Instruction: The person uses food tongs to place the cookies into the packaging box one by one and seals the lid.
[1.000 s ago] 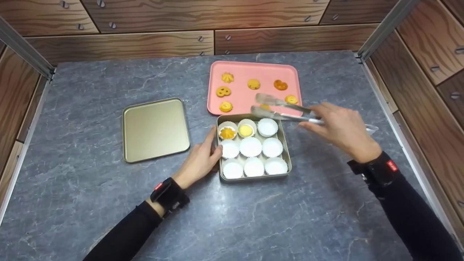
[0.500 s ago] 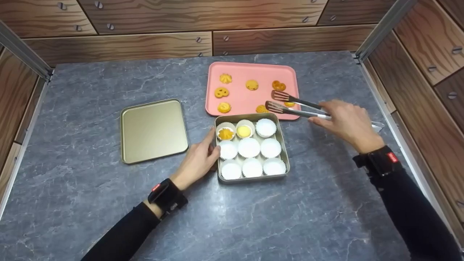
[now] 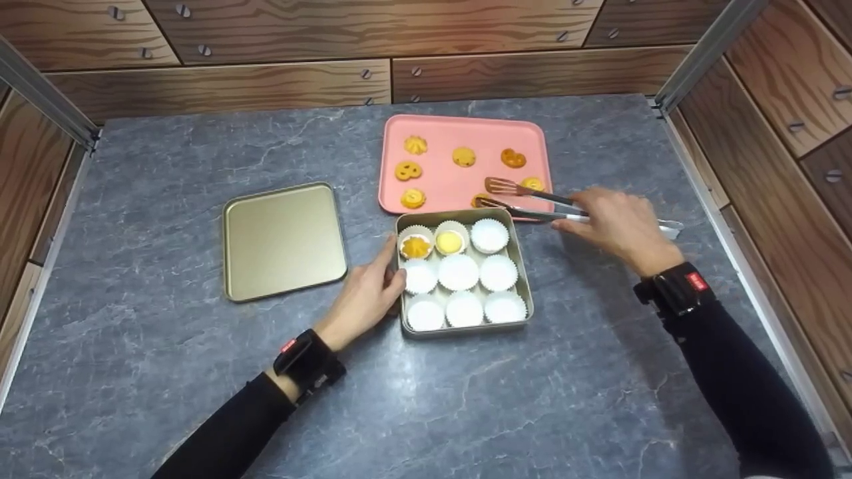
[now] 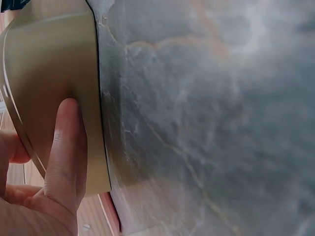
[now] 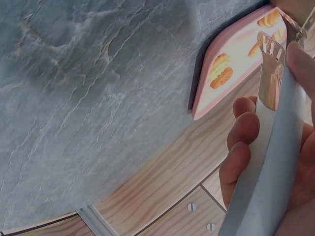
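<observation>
My left hand point(image 3: 363, 296) holds the left wall of a gold tin point(image 3: 432, 218), thumb at the rim. In the left wrist view one straight finger lies along the outside of the tin. Several white paper cups point(image 3: 458, 272) fill it; a star-shaped cookie point(image 3: 416, 247) and a pale yellow round one point(image 3: 449, 242) sit in two of the back cups. My right hand point(image 3: 619, 223) grips metal tongs point(image 5: 280, 147) with slotted dark tips. Their tips stand apart over the pink tray point(image 3: 439, 133), the nearer one overlapping a yellow cookie point(image 3: 476, 198) at the tray's front edge.
Other cookies lie on the tray, among them a brown pretzel-shaped one point(image 3: 513, 158), a chip-dotted round one point(image 3: 464, 157) and a swirled one point(image 3: 413, 198). A flat gold lid point(image 3: 286, 243) lies left of the tin. Wood-patterned panels point(image 3: 219, 86) border the grey marbled table.
The tongs first shifted right, then came back left and down, so the nearer tip now overlaps the front cookie. The left hand and the tin have stayed in place.
</observation>
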The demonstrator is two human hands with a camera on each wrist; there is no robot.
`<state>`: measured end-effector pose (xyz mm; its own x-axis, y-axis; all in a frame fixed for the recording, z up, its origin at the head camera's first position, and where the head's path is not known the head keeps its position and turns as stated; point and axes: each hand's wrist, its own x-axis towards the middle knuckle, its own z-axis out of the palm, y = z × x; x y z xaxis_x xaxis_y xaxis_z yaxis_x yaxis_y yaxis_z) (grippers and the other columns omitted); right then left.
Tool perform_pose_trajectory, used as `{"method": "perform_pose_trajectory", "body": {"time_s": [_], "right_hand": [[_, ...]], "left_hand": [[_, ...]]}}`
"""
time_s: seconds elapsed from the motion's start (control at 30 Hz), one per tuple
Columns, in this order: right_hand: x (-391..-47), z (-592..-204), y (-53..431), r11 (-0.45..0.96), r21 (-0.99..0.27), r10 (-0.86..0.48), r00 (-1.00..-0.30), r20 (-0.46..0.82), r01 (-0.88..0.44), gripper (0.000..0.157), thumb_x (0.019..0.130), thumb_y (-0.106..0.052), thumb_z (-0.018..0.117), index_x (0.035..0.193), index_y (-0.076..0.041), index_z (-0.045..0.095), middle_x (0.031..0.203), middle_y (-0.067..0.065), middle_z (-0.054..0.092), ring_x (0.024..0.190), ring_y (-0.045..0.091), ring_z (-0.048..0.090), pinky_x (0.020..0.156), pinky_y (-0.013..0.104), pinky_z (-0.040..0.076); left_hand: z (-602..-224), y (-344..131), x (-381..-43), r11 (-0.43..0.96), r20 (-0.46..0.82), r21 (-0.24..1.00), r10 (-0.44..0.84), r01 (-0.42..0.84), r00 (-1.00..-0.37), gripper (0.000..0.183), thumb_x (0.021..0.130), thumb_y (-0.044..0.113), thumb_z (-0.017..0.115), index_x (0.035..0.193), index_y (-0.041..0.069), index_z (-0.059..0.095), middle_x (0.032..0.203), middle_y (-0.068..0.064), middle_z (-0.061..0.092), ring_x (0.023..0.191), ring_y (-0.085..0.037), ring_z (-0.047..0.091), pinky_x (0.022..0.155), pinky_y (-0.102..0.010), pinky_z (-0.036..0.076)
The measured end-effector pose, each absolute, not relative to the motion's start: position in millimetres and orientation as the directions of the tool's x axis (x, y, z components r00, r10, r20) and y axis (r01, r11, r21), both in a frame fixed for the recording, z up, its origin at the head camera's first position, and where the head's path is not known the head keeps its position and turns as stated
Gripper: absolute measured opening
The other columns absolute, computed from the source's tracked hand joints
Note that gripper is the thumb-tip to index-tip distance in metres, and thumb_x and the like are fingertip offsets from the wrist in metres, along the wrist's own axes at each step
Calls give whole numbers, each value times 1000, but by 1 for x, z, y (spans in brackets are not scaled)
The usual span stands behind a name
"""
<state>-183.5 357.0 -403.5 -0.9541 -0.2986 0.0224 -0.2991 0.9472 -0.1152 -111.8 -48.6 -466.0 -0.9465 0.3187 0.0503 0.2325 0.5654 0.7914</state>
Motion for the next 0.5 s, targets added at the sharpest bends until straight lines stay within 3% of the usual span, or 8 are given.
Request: {"method": "perform_pose_trajectory", "body": {"time_s": [0.2,0.5], "right_hand": [[-188,-407,352,947,-124,-298,-954,17,-297,53,92,-51,76,121,-7,71,96,11,69,79,34,64,59,53,52],[-190,-415,352,942,-124,-309,-950,35,-311,53,93,-48,76,125,-7,70,110,18,72,89,40,68,65,60,56]], "left_hand": [[-469,-49,-112,586,73,771,309,251,-948,66,103,19,59,158,-5,32,70,7,58,53,-7,49,50,-26,48],[-469,-49,-112,590,68,768,311,249,-948,67,103,19,59,159,-4,31,70,5,57,53,-8,48,49,-27,48]]}}
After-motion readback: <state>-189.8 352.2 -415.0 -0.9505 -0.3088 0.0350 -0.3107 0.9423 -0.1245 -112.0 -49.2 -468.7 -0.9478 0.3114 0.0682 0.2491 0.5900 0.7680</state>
